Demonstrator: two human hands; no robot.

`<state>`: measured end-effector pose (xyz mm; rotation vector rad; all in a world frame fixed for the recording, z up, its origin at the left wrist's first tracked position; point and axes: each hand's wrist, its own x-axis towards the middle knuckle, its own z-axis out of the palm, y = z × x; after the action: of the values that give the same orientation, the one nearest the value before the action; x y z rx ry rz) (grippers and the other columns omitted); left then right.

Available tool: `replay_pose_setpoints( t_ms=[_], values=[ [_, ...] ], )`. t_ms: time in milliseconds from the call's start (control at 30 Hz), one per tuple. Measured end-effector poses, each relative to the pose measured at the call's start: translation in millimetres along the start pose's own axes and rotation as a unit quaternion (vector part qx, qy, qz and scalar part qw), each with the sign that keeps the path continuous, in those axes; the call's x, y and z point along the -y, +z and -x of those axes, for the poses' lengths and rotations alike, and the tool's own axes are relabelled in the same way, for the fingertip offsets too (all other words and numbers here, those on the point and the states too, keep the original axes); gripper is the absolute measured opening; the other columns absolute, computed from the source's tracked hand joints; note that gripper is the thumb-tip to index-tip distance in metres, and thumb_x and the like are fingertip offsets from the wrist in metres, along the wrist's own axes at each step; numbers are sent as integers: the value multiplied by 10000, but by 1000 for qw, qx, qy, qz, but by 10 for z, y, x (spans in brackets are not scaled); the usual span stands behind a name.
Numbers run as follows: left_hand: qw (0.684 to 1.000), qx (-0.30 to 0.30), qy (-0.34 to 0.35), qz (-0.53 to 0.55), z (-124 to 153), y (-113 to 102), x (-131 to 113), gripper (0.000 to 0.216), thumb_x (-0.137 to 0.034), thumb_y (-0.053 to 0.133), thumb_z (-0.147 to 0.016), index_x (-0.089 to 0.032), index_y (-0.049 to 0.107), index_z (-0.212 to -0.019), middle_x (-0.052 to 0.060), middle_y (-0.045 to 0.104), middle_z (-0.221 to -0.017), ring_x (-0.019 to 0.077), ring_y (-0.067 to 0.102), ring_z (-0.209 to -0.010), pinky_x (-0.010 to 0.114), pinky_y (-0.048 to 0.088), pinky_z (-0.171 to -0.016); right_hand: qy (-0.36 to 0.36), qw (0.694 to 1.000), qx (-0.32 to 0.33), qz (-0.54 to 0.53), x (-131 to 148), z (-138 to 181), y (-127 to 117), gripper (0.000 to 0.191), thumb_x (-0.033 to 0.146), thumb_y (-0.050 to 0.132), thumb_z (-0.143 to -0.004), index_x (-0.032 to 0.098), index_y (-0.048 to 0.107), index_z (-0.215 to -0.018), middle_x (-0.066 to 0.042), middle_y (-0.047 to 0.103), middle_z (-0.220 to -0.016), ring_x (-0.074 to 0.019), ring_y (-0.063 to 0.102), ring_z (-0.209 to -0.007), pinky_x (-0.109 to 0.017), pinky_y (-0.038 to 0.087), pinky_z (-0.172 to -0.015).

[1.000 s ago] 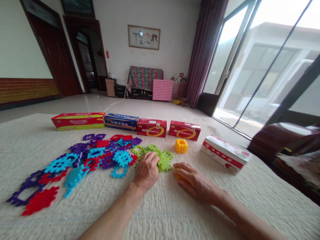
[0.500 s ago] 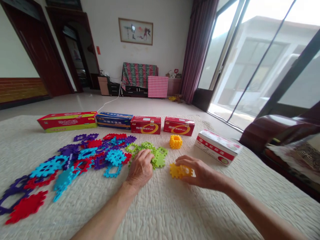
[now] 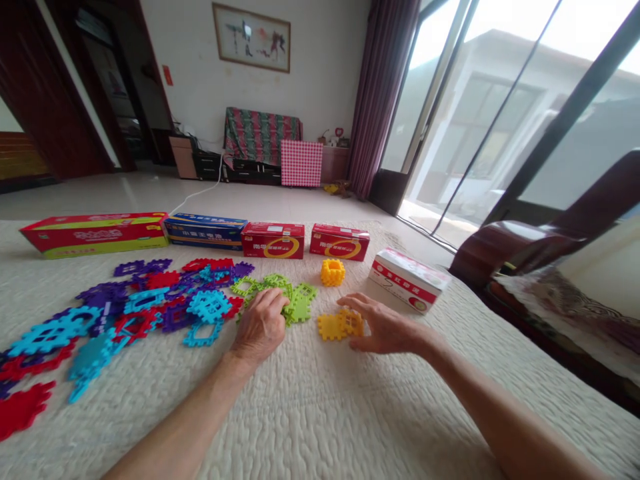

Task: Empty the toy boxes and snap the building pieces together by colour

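Note:
My left hand [image 3: 261,325] is curled with its fingers pressed together over the pile of green interlocking tiles [image 3: 301,307]; its fingertips are partly hidden among them. My right hand [image 3: 383,327] has thumb and fingers apart at the right edge of two flat yellow interlocking tiles, one solid [image 3: 330,327] and one with window-like holes [image 3: 353,323]. Behind these stands a small yellow cube [image 3: 333,273] built from such tiles. Left of the green pile lie scattered blue tiles [image 3: 208,306], red tiles [image 3: 25,408] and purple tiles [image 3: 103,297].
Along the back of the quilted cover [image 3: 320,413] stand a long red-and-green box [image 3: 97,235], a blue box [image 3: 206,231] and two red boxes, one left [image 3: 273,241] and one right [image 3: 340,242]. A white-and-red box [image 3: 410,280] sits at right, near a dark wooden armrest [image 3: 480,250].
The view has swung right, so everything sits further left. My right fingers have come off the holed yellow tile, which now lies flat beside the solid one. My left hand stays on the green pile.

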<state>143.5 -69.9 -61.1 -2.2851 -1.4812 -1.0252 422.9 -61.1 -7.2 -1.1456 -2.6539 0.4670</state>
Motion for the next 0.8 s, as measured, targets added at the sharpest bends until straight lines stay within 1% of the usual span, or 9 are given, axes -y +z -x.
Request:
replay_pose_setpoints(
  t_ms=[67,167,300,367,467,533,600,700,800],
  values=[
    [1000,-1,2,0,1,0,1,355,5,420,-684,-150,649,-906,105,645,-1082,253,555,-1057,400,467,-956,20,1000,7,16,17,2,-14,714,276,700,-688,162,433,-1340,-160,515,-1277,-278,564,-1121,-443,453,-984],
    [1000,-2,3,-3,4,5,5,356,8,422,-681,-149,650,-905,105,644,-1085,254,556,-1062,398,467,-958,32,999,16,33,35,-8,-25,596,268,674,-718,178,488,-1277,-131,573,-1152,-256,604,-1022,-421,486,-920],
    [1000,-5,3,-7,7,17,9,361,10,417,-689,-158,652,-906,95,646,-1079,247,557,-1056,393,469,-958,6,999,11,29,24,3,-58,502,208,629,-750,189,514,-1238,-112,582,-1117,-226,612,-979,-396,502,-884],
    [1000,-4,1,-6,6,20,8,359,8,416,-693,-156,653,-908,98,645,-1080,249,556,-1056,398,473,-955,-8,1000,-19,16,8,1,-97,504,193,614,-765,201,503,-1257,-107,578,-1151,-221,604,-1006,-401,498,-901],
    [1000,-2,-3,-3,4,20,4,359,4,415,-697,-148,657,-914,103,646,-1079,251,554,-1055,404,478,-950,-14,994,-105,4,-40,-99,-175,516,197,605,-782,225,486,-1283,-104,572,-1212,-232,588,-1061,-424,495,-914],
    [1000,-3,-3,-1,3,21,3,354,0,414,-706,-145,659,-915,102,648,-1074,251,553,-1050,407,477,-953,-18,987,-161,-3,-96,-256,-226,517,183,600,-774,233,496,-1278,-102,569,-1241,-246,579,-1091,-436,500,-908],
    [1000,-4,-3,-3,5,23,5,348,-5,417,-714,-144,661,-920,103,646,-1078,253,550,-1055,412,476,-957,-31,979,-201,-19,-169,-466,-262,515,153,582,-758,234,514,-1262,-99,575,-1248,-248,576,-1106,-435,506,-899],
    [1000,-3,-4,-7,11,28,10,348,-6,422,-714,-146,661,-924,109,639,-1100,255,546,-1072,414,476,-958,-33,970,-234,-55,-283,-782,-274,517,133,556,-733,228,532,-1241,-95,591,-1234,-240,584,-1104,-422,513,-889],
    [1000,-2,-3,-8,14,34,14,355,2,421,-706,-143,660,-924,109,639,-1102,253,547,-1071,412,479,-954,-9,965,-248,-85,-371,-980,-234,508,136,542,-714,222,550,-1214,-91,600,-1227,-242,580,-1121,-425,504,-907]
  ],
)
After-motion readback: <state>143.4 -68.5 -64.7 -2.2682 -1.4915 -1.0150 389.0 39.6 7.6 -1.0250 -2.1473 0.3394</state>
